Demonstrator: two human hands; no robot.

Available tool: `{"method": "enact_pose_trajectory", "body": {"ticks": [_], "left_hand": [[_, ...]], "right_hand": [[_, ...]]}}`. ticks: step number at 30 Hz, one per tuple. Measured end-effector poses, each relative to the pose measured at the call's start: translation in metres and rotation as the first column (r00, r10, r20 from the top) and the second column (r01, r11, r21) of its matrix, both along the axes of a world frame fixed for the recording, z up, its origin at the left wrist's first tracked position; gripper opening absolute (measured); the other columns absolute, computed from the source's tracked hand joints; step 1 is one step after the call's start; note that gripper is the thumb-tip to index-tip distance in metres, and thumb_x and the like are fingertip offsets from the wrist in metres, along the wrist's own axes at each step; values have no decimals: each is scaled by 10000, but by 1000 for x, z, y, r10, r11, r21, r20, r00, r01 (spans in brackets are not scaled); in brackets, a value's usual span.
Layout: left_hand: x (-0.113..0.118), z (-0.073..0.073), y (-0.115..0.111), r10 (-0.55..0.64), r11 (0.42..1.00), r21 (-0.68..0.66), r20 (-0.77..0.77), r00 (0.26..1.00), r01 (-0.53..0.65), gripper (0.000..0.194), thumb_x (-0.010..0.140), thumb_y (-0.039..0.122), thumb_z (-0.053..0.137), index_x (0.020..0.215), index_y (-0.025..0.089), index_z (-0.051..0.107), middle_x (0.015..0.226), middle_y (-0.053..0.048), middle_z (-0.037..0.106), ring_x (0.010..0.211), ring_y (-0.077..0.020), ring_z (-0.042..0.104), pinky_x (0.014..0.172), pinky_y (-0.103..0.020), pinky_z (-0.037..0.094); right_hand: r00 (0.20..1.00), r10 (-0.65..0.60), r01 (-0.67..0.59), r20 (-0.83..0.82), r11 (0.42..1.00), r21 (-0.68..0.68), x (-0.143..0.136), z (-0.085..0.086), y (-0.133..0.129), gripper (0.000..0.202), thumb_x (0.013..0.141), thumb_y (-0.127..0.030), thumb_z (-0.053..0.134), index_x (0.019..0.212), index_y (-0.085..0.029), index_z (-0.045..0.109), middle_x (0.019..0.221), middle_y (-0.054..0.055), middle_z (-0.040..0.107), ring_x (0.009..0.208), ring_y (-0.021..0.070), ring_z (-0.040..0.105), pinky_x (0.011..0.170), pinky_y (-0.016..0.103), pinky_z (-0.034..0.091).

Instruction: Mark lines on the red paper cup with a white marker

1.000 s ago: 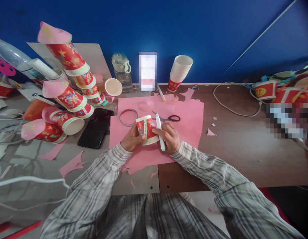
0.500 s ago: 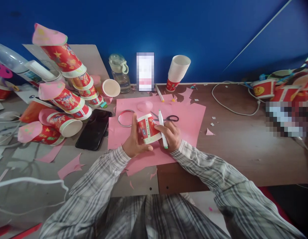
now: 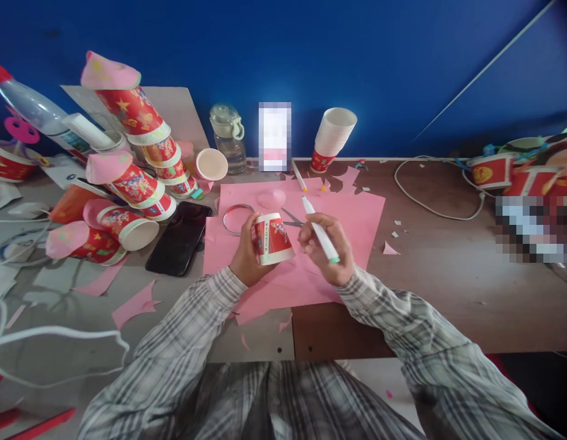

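My left hand [image 3: 247,253] is wrapped round a red printed paper cup [image 3: 275,238], which it holds tilted with its white rim low. In my right hand [image 3: 332,244] is a white marker [image 3: 321,232] with a green end, held slantwise and apart from the cup. Both hands are above a large sheet of pink paper [image 3: 352,226]. Scissors [image 3: 292,218] lie on the sheet, partly hidden behind my right hand. A ring of tape [image 3: 237,214] and a pink paper cone [image 3: 271,198] lie beyond my left hand.
Stacked red cups with pink cones [image 3: 132,113] lean at the left beside a black phone [image 3: 179,238]. A water bottle [image 3: 228,140], a lit screen [image 3: 275,137] and a stack of cups [image 3: 333,137] stand by the blue wall. A white cable [image 3: 430,211] curls at the right.
My right hand has moved right with the marker, away from the cup. My left hand's fingers have closed round the cup. The whole view has shifted slightly.
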State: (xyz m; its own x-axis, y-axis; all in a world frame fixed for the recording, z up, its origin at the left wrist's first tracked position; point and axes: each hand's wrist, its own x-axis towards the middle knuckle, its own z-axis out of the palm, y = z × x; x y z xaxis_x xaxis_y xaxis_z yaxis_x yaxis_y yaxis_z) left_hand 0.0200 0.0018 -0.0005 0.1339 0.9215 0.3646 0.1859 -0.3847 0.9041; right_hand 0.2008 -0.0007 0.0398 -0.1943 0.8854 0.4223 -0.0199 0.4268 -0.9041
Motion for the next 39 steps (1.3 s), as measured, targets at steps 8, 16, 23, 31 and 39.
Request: {"method": "enact_pose_trajectory", "body": {"ticks": [8, 16, 23, 31, 39], "left_hand": [[2, 1, -1, 33, 999, 0, -81, 996, -33, 953, 570, 287, 772, 1314, 232, 179, 1318, -153, 316, 1159, -278, 444, 1013, -449, 413], [4, 4, -3, 98, 993, 83, -190, 977, -83, 952, 562, 407, 778, 1299, 186, 216, 1262, -158, 372, 1183, -301, 419, 1029, -469, 389], [4, 4, -3, 80, 994, 83, -176, 981, -66, 853, 608, 343, 745, 1279, 141, 258, 1254, -175, 377, 1192, -301, 407, 1046, -462, 362], [4, 6, -3, 43, 998, 60, -227, 973, -30, 923, 572, 354, 780, 1288, 170, 226, 1269, -172, 359, 1202, -299, 393, 1045, -475, 361], [4, 6, -2, 51, 997, 74, -245, 968, -33, 936, 578, 386, 775, 1294, 166, 213, 1267, -173, 365, 1195, -299, 403, 1048, -484, 363]], "right_hand": [[904, 13, -205, -428, 891, -405, -3, 8, 12, 404, 780, -583, 447, 767, -199, 574, 482, -19, 463, 423, 133, 422, 412, 277, 348], [921, 26, -221, -390, 858, -464, -8, 0, 7, 306, 605, -425, 717, 660, -172, 554, 478, -48, 429, 412, 87, 339, 411, 238, 262], [968, -27, -84, -248, 900, -428, -7, -18, 5, 234, 698, -368, 641, 629, -173, 533, 496, -47, 418, 445, 92, 363, 428, 237, 307], [961, -30, -91, -275, 904, -419, -11, -17, 3, 242, 718, -384, 630, 648, -171, 539, 469, -48, 451, 398, 92, 411, 402, 233, 352], [977, -41, -38, -209, 932, -361, -11, -18, 1, 215, 728, -348, 633, 655, -161, 556, 447, -58, 429, 383, 70, 364, 412, 221, 366]]}}
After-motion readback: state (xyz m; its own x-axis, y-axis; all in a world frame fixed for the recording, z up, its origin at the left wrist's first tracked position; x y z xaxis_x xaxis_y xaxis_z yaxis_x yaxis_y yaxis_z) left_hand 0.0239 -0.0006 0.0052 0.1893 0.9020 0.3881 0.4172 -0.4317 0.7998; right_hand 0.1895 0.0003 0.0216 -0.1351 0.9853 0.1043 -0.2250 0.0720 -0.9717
